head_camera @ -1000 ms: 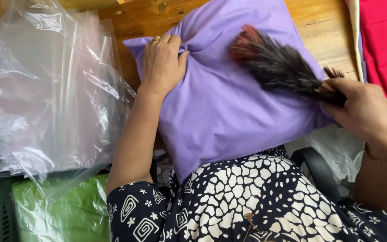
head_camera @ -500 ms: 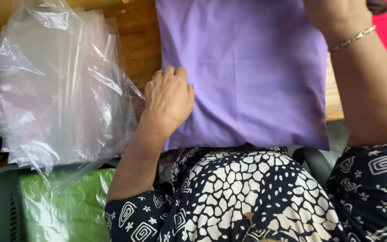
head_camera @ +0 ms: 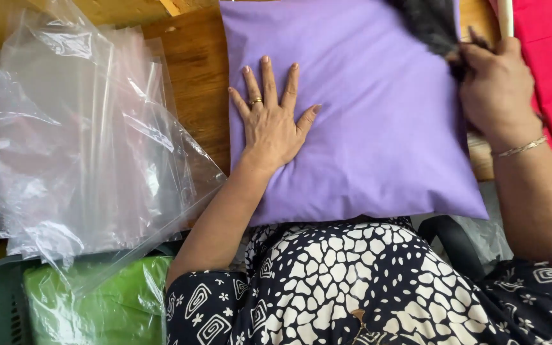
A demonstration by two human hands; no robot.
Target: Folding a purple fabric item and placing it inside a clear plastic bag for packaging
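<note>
Head view: left hand [head_camera: 273, 121] flat (fingers spread) on purple pillow [head_camera: 378, 140]; right hand [head_camera: 496, 89] grips feather duster [head_camera: 426, 22].

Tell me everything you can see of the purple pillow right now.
The purple pillow is square, plump, in smooth plain cloth with faint creases. It lies flat on the wooden table, its near edge overhanging toward the lap. The left hand presses flat on its left part, fingers spread. The right hand holds a dark feather duster against its far right corner.
</note>
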